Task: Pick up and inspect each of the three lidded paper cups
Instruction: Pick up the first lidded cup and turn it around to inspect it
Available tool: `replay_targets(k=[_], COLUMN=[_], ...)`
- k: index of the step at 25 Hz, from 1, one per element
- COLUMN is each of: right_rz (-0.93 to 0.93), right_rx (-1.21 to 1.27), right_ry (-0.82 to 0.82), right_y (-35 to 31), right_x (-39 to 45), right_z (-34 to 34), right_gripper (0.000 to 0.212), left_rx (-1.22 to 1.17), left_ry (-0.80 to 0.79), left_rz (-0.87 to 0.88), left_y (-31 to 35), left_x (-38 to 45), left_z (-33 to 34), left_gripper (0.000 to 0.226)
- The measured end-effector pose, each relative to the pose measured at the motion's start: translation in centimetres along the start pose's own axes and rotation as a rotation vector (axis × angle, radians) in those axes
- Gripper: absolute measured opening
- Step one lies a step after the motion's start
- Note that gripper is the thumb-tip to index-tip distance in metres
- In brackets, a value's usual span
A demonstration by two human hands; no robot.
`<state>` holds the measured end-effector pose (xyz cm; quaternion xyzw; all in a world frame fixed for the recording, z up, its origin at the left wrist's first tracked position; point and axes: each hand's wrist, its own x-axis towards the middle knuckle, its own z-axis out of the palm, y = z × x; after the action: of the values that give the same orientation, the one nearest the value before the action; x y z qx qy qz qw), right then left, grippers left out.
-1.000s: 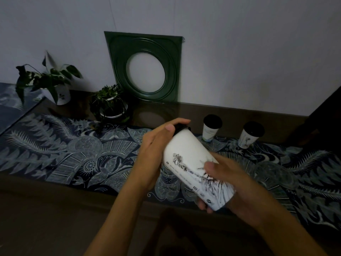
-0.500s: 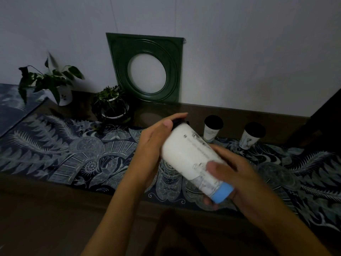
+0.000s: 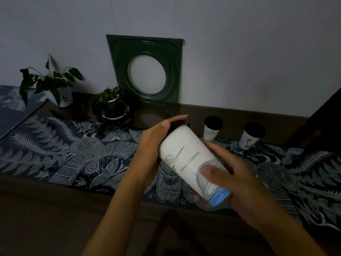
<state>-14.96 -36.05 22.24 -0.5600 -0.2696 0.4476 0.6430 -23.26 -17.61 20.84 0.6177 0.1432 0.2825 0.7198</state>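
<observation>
A person holds one white cup [image 3: 186,159] tipped on its side above the near edge of the cloth [image 3: 60,154], lid end away from the camera and base toward it. The left hand [image 3: 153,150] is curled around the lid end, thumb along the black lid [image 3: 177,124]. The right hand [image 3: 232,178] cups the base, fingers wrapped round it; its thumb is blurred, so the exact contact there cannot be told. Both hands are closed on the cup.

Progress, as a judgement: inspection of this cup is under way. Whether it is the first, second or third cannot be told. The middle cup [image 3: 212,129] and the far cup [image 3: 251,135] stand upright and lidded at the back of the cloth, near each other but apart, beyond the right hand.

Room for moving: the held cup hangs clear of the table [image 3: 55,209], with open cloth to its left. Two potted plants [image 3: 110,106] and a green frame [image 3: 145,69] leaning on the wall crowd the back left. The standing cups are close behind the right hand; a forward sweep could topple them.
</observation>
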Motion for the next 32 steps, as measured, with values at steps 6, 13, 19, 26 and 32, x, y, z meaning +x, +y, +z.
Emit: replay_targets(k=[6, 13, 19, 26, 32], right_rz=[0.026, 0.009, -0.268, -0.699, -0.687], right_rx=[-0.31, -0.078, -0.333, -0.37, -0.132], right_ry=[0.108, 0.011, 0.269, -0.044, 0.328], right_y=[0.0, -0.1, -1.9, -5.3, -4.5], right_x=[-0.3, 0.0, -0.1, 2.6, 5.0], right_z=[0.1, -0.3, -0.8, -0.8, 0.2], right_gripper=[0.073, 0.055, 0.053, 0.062, 0.048], left_rx=[0.047, 0.055, -0.269, -0.808, -0.869], left_ry=[0.031, -0.057, 0.208, -0.105, 0.059], left_rz=[-0.031, 0.002, -0.328, -0.928, -0.615], left_y=[-0.1, 0.0, -0.4, 0.0, -0.9], left_x=[0.1, -0.2, -1.0, -1.9, -2.3], left_z=[0.5, 0.1, 1.9, 4.2, 5.6], left_gripper=[0.048, 0.044, 0.037, 0.055, 0.073])
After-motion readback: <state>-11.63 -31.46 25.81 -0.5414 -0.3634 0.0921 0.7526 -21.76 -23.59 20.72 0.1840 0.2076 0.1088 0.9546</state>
